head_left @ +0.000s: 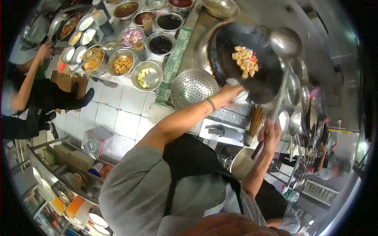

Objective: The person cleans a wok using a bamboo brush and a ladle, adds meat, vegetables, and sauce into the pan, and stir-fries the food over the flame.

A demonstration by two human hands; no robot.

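Note:
My left hand is closed on a folded white cloth at the near rim of a black wok; the wok's handle, if there is one, is hidden. Browned chunks of food with some red pieces lie in the middle of the wok. The long handle of a ladle is gripped in my right hand. The ladle's round bowl is raised over the wok's right side, apart from the food. Left of the wok sits a perforated metal strainer bowl, close to my left forearm.
Metal bowls of sliced onion, fried pieces and green chunks stand on the left counter with sauce bottles. A bamboo brush and a pot are near my right hand. Another person works at far left.

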